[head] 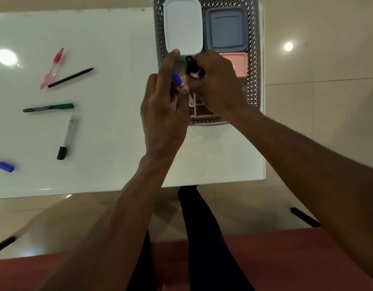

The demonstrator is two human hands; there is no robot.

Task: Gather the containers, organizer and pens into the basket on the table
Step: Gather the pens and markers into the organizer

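A grey lattice basket (253, 66) stands at the table's far right. In it lie a white-lidded container (183, 28), a blue-grey container (226, 28) and a pink container (237, 64). A white organizer (197, 111) shows in the basket's near end, mostly hidden by my hands. My left hand (162, 110) is shut on a blue-capped marker (176, 78) over the basket's left rim. My right hand (218, 85) grips a black marker (189, 64) standing upright over the organizer.
On the white table (118, 143) left of the basket lie a pink pen (53, 67), a thin black pen (71, 77), a green marker (48, 107), a white marker with a black cap (66, 137) and a blue marker (3, 165) at the left edge. The table's near edge runs above my legs.
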